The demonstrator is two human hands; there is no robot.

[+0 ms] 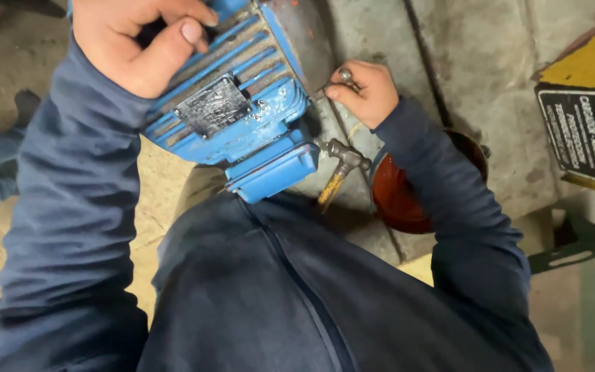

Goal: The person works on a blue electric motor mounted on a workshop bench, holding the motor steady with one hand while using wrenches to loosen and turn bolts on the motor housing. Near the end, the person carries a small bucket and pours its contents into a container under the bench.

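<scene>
fingers [187, 31] grip ribbed blue motor [242, 103]; right hand [365, 91] pinches metal tool [344, 74].

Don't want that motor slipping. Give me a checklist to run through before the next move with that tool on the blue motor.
1. Left hand steadying the blue motor: ok, it grips the finned housing.
2. Right hand grip on the metal tool: ok, fingers closed around it.
3. Tool tip seated at the motor's end: cannot tell, hidden behind the housing.
4. Hammer within reach: ok, lying beside the motor.
5. Red bowl out of the way: not ok, directly under the right forearm.
</scene>
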